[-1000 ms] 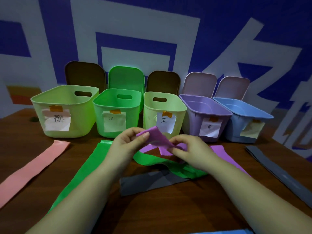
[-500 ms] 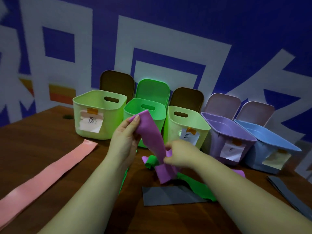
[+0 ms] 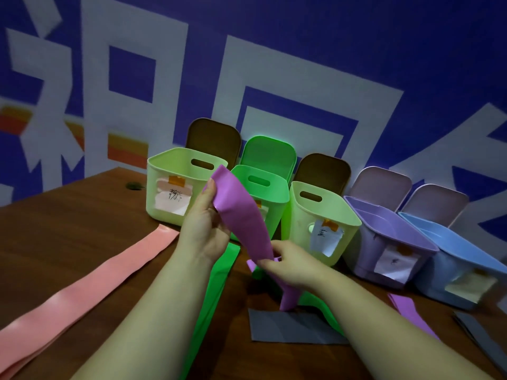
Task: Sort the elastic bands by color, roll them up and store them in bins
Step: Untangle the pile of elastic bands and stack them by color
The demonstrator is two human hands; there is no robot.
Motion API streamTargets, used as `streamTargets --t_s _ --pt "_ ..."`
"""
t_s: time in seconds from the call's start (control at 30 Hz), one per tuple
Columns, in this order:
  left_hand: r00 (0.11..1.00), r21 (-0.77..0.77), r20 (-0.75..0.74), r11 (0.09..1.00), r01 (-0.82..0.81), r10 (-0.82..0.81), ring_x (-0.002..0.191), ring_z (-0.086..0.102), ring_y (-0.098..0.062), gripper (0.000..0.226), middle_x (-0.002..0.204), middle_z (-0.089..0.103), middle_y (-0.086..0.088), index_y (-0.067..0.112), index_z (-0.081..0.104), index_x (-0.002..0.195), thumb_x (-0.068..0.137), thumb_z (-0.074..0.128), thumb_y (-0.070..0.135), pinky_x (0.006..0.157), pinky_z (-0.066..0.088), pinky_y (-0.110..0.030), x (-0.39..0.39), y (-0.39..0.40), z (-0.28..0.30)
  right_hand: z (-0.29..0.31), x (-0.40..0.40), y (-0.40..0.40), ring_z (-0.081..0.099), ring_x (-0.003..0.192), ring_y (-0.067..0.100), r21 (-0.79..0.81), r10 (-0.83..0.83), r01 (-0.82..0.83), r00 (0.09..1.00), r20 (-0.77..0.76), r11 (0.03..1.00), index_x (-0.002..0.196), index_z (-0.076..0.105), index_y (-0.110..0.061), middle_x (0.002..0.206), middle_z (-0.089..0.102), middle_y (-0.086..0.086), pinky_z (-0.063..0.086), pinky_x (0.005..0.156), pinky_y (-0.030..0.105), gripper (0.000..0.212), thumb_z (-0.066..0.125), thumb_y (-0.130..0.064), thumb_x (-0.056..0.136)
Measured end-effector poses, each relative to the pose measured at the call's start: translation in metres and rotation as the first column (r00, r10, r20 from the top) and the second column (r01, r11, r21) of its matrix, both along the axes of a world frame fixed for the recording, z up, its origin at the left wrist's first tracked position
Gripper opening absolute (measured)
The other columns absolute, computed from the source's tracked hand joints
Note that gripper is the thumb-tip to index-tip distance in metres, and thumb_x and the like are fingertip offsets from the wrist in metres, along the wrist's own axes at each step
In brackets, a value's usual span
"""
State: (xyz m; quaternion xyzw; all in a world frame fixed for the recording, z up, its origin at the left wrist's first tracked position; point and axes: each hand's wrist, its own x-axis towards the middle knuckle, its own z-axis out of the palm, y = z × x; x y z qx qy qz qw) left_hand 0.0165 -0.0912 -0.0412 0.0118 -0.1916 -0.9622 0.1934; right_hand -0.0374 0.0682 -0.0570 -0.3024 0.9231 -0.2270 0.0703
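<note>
Currently your left hand [image 3: 204, 231] pinches the purple band [image 3: 241, 215] at its raised top end, your right hand [image 3: 288, 263] grips it lower down (bin labels [image 3: 171, 200] handwritten, illegible).

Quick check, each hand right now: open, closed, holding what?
Left hand: closed on the upper end of the purple band, held up off the table.
Right hand: pinching the same purple band lower down.
</note>
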Motion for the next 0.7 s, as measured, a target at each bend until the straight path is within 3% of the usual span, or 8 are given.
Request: streamTargets --t_s 0.07,0.13,0.2,0.27,0.37,0.5,0.6,0.7 --pt "1.0 -0.008 0.001 1.0 0.017 -0.017 0.075 0.066 -0.017 0.026 0.083 0.068 -0.004 0.012 0.062 0.104 0.089 0.055 0.032 0.074 0.055 -0.035 0.001 0.0 0.001 0.002 0.0 0.0 0.059 0.083 0.016 -0.118 -0.055 0.054 0.998 -0.009 0.992 0.09 0.062 -0.021 0.09 0.068 0.006 0.048 0.075 0.031 0.008 0.055 -0.018 0.092" --pt "1.0 0.017 0.006 1.0 0.018 -0.019 0.072 0.069 -0.018 0.027 0.081 0.07 -0.003 0.014 0.062 0.106 0.087 0.057 0.034 0.068 0.059 -0.039 0.001 -0.005 0.002 0.018 -0.001 0.001 0.06 0.077 0.011 -0.296 -0.092 0.103 0.994 0.051 0.95 0.09 0.062 -0.026 0.086 0.067 -0.001 0.048 0.063 0.02 0.017 0.054 -0.012 0.093" --pt "1.0 0.078 0.0 0.997 -0.008 0.008 0.062 0.069 -0.012 0.02 0.071 0.072 0.0 0.015 0.063 0.1 0.09 0.054 0.03 0.06 0.059 -0.03 0.001 -0.01 0.003 0.044 0.002 0.005 0.058 0.075 0.004 -0.432 -0.108 0.125 0.992 0.064 0.893 0.092 0.064 -0.028 0.086 0.066 -0.006 0.044 0.059 0.016 0.02 0.056 -0.009 0.091" --pt "1.0 0.125 -0.004 0.992 -0.026 0.026 0.06 0.069 -0.009 0.016 0.068 0.072 0.0 0.014 0.061 0.097 0.094 0.051 0.026 0.065 0.057 -0.026 0.003 -0.011 0.003 0.071 0.005 0.014 0.058 0.074 0.005 -0.492 -0.089 0.094 0.995 0.035 0.866 0.089 0.066 -0.025 0.084 0.067 -0.005 0.044 0.062 0.018 0.018 0.06 -0.008 0.088" --pt "1.0 0.148 0.008 0.989 -0.027 0.026 0.064 0.071 -0.011 0.014 0.07 0.073 -0.004 0.011 0.059 0.097 0.096 0.05 0.021 0.068 0.057 -0.026 0.002 -0.007 0.0 0.1 0.011 0.039 0.058 0.068 0.013 -0.364 -0.009 0.038 0.997 0.081 0.93 0.083 0.072 -0.02 0.079 0.069 0.003 0.046 0.064 0.022 0.005 0.069 -0.021 0.08" --pt "0.998 0.049 0.056 0.999 0.007 -0.01 0.07 0.071 -0.014 0.015 0.072 0.073 -0.005 0.008 0.061 0.093 0.096 0.049 0.016 0.066 0.058 -0.026 -0.002 0.002 -0.003 0.095 0.009 0.086 0.06 0.069 0.022 -0.092 -0.074 0.103 0.957 0.281 0.99 0.089 0.073 -0.009 0.082 0.07 0.012 0.047 0.065 0.033 0.04 0.073 -0.042 0.066" --pt "0.984 -0.053 0.144 0.992 0.112 -0.104 0.075 0.068 -0.015 0.016 0.075 0.072 -0.007 0.006 0.061 0.095 0.097 0.047 0.015 0.063 0.058 -0.026 -0.007 0.015 -0.009 0.058 0.009 0.112 0.061 0.07 0.02 -0.103 -0.122 0.154 0.957 0.264 0.983 0.089 0.072 -0.007 0.087 0.072 0.016 0.046 0.064 0.029 0.032 0.076 -0.032 0.07" --pt "0.956 -0.108 0.234 0.972 0.209 -0.179 0.058 0.068 -0.011 0.018 0.064 0.07 -0.005 0.006 0.059 0.09 0.098 0.045 0.013 0.055 0.056 -0.024 -0.011 0.032 -0.017 0.021 0.013 0.136 0.061 0.066 0.008 -0.165 -0.189 0.229 0.955 0.228 0.959 0.086 0.071 -0.009 0.079 0.072 0.004 0.047 0.057 0.017 0.016 0.076 -0.018 0.074"
